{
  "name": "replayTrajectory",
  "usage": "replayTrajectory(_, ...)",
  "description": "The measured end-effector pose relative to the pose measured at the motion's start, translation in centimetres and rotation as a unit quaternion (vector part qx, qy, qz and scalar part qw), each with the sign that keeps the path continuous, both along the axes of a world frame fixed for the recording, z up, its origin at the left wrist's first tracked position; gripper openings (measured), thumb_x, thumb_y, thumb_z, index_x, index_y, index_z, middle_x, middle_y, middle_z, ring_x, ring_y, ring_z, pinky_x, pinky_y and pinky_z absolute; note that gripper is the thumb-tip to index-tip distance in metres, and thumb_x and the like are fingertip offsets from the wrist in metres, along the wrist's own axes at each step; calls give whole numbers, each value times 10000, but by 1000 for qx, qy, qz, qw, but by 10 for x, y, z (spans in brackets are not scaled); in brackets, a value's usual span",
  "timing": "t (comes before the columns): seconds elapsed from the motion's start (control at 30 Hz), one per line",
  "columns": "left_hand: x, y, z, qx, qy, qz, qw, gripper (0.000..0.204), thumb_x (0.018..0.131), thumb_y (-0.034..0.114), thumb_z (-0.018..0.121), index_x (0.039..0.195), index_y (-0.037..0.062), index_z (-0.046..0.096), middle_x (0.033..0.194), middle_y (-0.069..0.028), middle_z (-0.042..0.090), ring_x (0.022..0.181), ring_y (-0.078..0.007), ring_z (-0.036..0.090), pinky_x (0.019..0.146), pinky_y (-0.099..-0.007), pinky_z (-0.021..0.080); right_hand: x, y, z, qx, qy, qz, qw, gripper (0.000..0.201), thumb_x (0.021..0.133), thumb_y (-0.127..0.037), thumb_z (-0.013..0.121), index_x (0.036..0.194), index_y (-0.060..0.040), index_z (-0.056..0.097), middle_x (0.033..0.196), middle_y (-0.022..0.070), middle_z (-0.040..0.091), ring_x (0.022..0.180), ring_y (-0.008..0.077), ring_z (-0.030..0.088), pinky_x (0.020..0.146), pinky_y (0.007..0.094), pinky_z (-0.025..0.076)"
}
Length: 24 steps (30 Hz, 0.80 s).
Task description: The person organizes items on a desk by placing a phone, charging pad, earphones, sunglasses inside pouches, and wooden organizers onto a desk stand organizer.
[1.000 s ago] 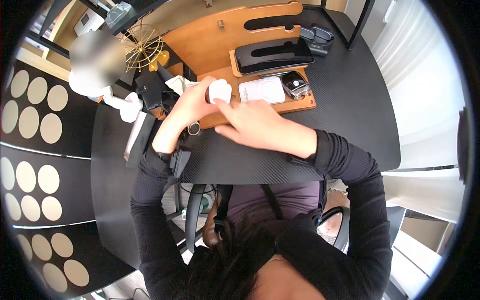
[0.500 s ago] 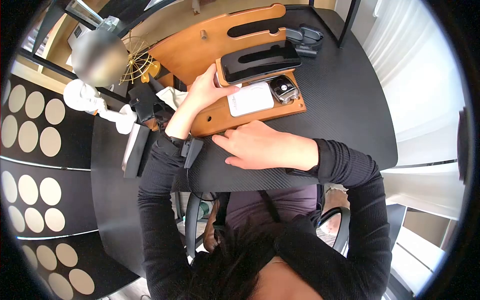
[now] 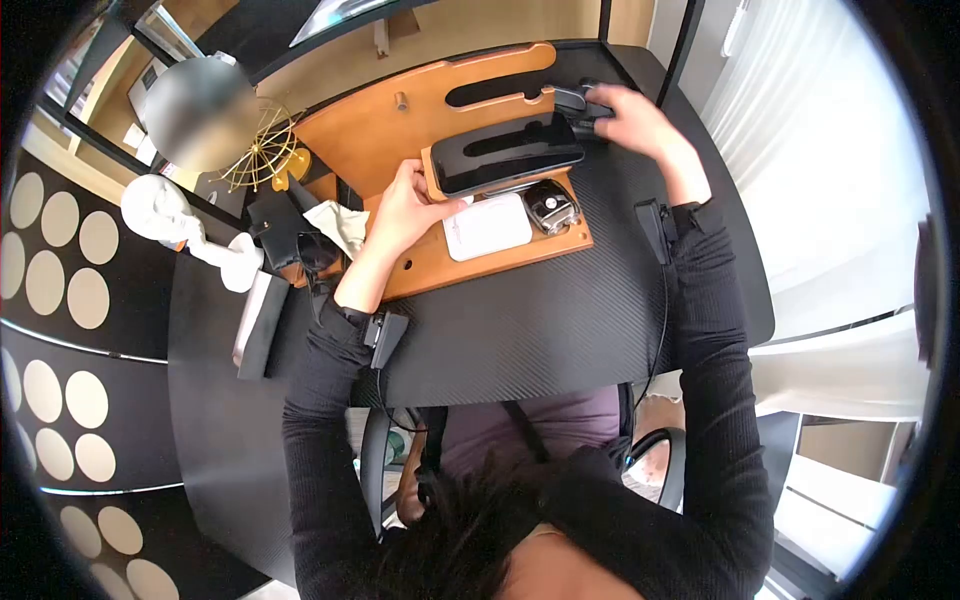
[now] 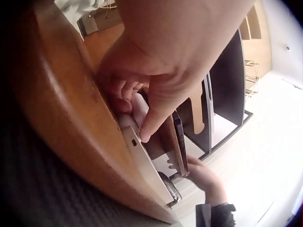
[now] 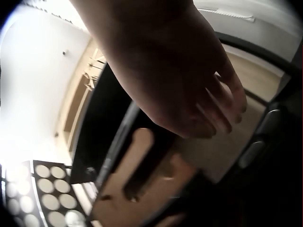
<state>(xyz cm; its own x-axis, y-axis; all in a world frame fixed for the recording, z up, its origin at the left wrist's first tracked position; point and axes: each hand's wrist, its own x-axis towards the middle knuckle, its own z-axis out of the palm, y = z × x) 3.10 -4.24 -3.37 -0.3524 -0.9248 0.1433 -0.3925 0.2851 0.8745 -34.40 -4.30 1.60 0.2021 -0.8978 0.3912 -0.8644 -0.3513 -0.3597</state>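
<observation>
At the wooden desk organizer [image 3: 440, 276], my left hand [image 3: 402, 215] holds a small white rounded case [image 4: 138, 109] between thumb and fingers, mostly hidden by the hand in the head view. Beside the thumb lies a flat white pad [image 3: 487, 226] with a port in its edge. A black phone [image 3: 508, 153] leans on the organizer's raised ledge. My right hand [image 3: 637, 122] reaches to the back right, fingers loosely spread over a black object [image 5: 253, 153] with rounded glossy parts. Nothing shows between those fingers in the right wrist view.
A small black device with a clear cover [image 3: 551, 205] sits right of the pad. Left of the organizer are a black pouch [image 3: 285, 222], a white cloth [image 3: 338, 226], a gold wire wheel [image 3: 262, 155] and a white figurine [image 3: 155, 210]. A black metal post [image 3: 685, 50] stands behind the right hand.
My left hand has brought the white case down to the organizer beside the phone ledge. The right hand has left the case, then swung from the desk's front to the back right.
</observation>
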Motion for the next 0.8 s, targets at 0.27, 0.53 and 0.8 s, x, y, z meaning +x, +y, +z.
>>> replayTrajectory(0.27,-11,23,33,-28,-40,10,999,733,680,235,879,1249,-41,508,1097,-168,657,1048,-231,647,899,-325,505,23,6,-11,116,82,-112,984,592,708,-303,806,1241,-108,639,1230,152,638,1164,310,598,966,427,497)
replayTrajectory(0.53,57,90,77,-126,-175,59,975,462,737,119,791,1159,74,607,802,-31,526,607,-127,523,566,-275,455,13,23,47,22,-434,16,901,655,865,-325,746,1371,24,521,1268,96,624,1185,194,553,1043,322,393)
replayTrajectory(0.8,191,56,63,-288,-268,289,873,333,832,226,751,1119,90,650,950,-103,600,827,-225,592,756,-342,502,14,24,52,151,-295,201,922,548,900,-192,703,1379,-4,514,1280,79,612,1189,156,547,1049,316,395)
